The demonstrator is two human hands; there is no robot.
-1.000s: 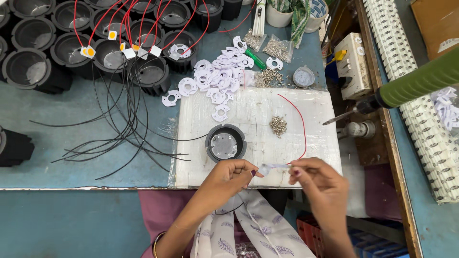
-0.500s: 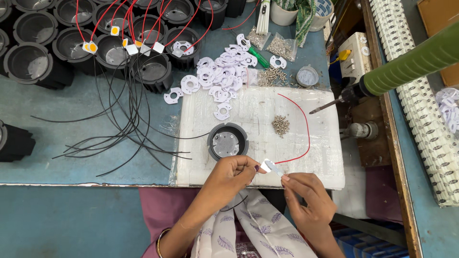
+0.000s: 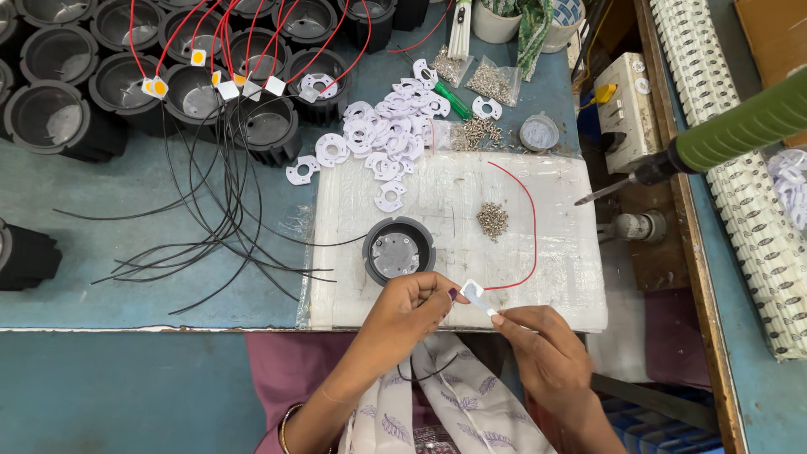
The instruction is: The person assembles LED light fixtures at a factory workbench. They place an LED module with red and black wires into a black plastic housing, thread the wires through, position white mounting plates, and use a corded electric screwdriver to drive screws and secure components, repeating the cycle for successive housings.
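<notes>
Blue desk (image 3: 151,193) under me, white foam mat (image 3: 555,277) at centre frame; my left hand (image 3: 412,307) and right hand (image 3: 538,353), low in the frame, both pinch the small white chip (image 3: 476,296) at the mat's near edge, fingers closed on it; its red wire (image 3: 531,227) loops up to the right; black round housing (image 3: 398,250) sits just above; I judge it best to grip the edges only and leave the wire slack.
</notes>
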